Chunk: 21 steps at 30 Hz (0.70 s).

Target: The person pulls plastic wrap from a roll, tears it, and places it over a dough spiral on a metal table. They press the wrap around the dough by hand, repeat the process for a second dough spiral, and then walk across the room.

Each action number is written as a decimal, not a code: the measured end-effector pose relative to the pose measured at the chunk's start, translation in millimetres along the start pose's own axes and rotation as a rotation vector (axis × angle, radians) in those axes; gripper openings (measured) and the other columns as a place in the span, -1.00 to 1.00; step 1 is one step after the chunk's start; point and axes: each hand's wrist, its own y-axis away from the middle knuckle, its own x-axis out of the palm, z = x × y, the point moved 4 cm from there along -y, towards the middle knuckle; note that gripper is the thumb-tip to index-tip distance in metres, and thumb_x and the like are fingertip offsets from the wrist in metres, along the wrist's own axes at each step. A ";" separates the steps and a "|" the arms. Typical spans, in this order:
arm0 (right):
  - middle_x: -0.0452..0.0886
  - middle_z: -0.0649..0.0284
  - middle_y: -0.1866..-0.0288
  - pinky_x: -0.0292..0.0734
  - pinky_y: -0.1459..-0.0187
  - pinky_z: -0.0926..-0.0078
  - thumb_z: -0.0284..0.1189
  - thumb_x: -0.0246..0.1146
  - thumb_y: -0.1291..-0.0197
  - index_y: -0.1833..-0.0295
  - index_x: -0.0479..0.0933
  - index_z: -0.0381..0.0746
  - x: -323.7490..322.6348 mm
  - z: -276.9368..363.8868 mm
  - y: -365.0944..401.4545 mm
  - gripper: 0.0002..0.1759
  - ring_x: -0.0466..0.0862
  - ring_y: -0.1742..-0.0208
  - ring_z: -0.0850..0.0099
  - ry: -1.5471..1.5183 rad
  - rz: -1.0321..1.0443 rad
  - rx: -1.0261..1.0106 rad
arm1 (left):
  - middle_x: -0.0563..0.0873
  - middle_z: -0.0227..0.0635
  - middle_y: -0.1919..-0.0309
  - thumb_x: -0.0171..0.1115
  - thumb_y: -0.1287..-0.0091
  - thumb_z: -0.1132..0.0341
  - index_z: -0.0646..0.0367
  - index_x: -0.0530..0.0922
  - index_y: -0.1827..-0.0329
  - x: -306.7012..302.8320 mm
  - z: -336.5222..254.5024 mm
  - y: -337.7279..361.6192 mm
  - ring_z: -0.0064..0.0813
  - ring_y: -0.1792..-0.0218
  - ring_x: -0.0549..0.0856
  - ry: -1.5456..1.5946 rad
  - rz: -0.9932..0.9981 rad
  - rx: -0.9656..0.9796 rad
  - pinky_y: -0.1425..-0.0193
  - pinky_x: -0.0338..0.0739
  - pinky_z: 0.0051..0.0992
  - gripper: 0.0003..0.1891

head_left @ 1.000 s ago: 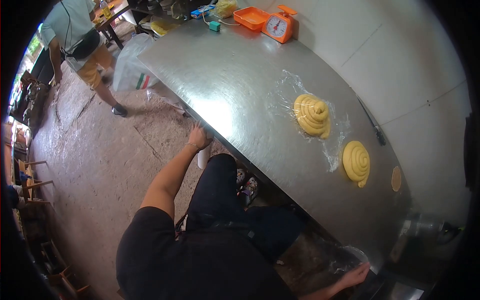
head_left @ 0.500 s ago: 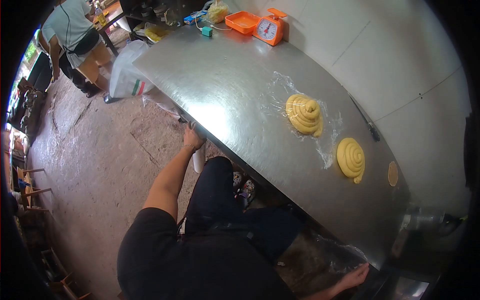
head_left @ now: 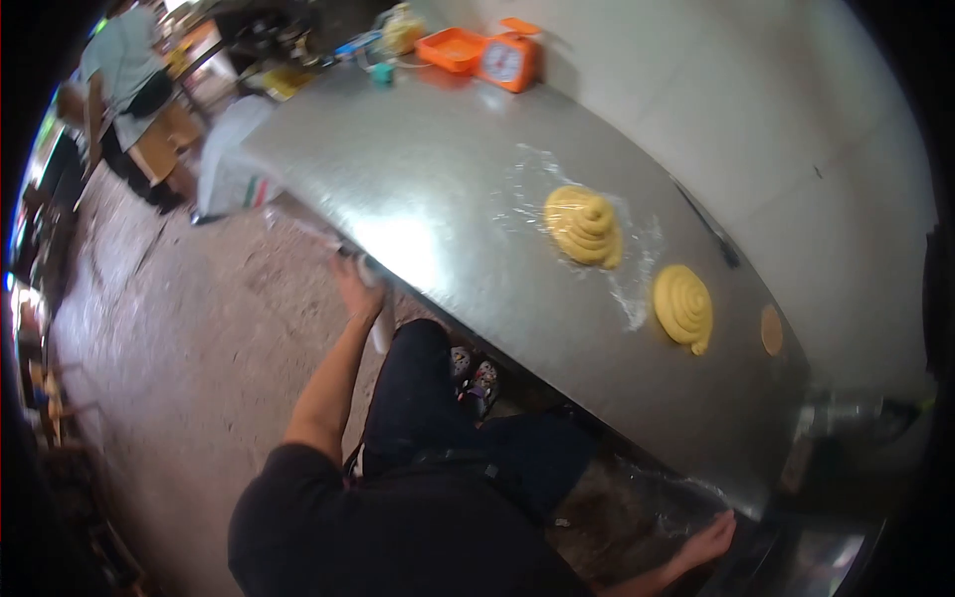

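My left hand is at the near edge of the metal table, beside a white roll; its fingers are blurred. At the table's lower right corner, my right hand is closed on the edge of a clear plastic film that hangs along the table's side. A coiled yellow dough lies on the tabletop, with crumpled clear film around it. Right of it lies a second yellow coil.
An orange scale and orange tray stand at the table's far end. A knife lies along the wall, with a round tan disc farther right. A person stands at upper left, near a white bag.
My left hand has shifted slightly left, and its grip on the table edge has loosened. The whole view has shifted a little. My right hand stays at the table corner.
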 end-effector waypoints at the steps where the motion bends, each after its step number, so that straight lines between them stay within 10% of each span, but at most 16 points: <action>1: 0.57 0.31 0.32 0.54 0.05 0.43 -0.22 0.15 -0.79 0.12 0.60 -0.42 -3.3 3.4 -2.9 -0.54 0.51 0.19 0.50 0.026 0.026 -0.014 | 0.14 0.30 -0.77 0.58 -0.22 0.23 0.23 0.39 -0.68 -11.4 -11.6 7.6 0.33 -0.79 0.09 0.011 -0.034 0.029 -0.83 0.07 0.15 -0.08; 6: 0.24 0.35 0.48 0.17 0.37 0.44 -0.41 0.34 -0.62 0.35 0.38 -0.37 -6.2 86.2 -43.1 -0.56 0.23 0.35 0.62 -0.067 0.188 -0.098 | 0.24 0.20 -0.76 0.39 -0.45 0.32 0.21 0.38 -0.67 -100.9 -150.6 38.7 0.22 -0.81 0.11 0.276 -0.224 0.419 -0.86 -0.02 0.17 -0.29; 12: 0.49 0.23 0.53 0.24 0.42 0.41 -0.45 0.47 -0.43 0.26 0.66 -0.41 7.4 209.7 -114.8 -0.75 0.34 0.50 0.51 -0.133 0.339 -0.462 | 0.42 0.17 -0.66 0.38 -0.43 0.42 0.20 0.48 -0.54 -159.7 -345.7 58.8 0.09 -0.74 0.33 0.681 -0.218 0.979 -0.79 0.17 0.14 -0.40; 18: 0.51 0.37 0.52 0.27 0.40 0.48 -0.41 0.56 -0.35 0.22 0.74 -0.34 76.4 278.3 -174.2 -0.79 0.36 0.46 0.63 -0.302 0.614 -0.521 | 0.61 0.07 -0.52 0.54 -0.40 0.18 0.30 0.45 -0.60 -109.4 -521.2 99.4 -0.01 -0.58 0.56 0.908 0.838 0.899 -0.65 0.43 -0.08 -0.23; 21: 0.37 0.50 0.54 0.22 0.39 0.49 -0.36 0.59 -0.34 0.18 0.76 -0.28 125.5 293.0 -210.1 -0.79 0.29 0.44 0.67 -0.524 0.711 -0.540 | 0.70 0.09 -0.40 0.55 -0.43 -0.05 0.29 0.42 -0.65 -68.0 -575.4 133.3 -0.04 -0.46 0.67 0.862 0.989 0.924 -0.52 0.55 -0.09 -0.13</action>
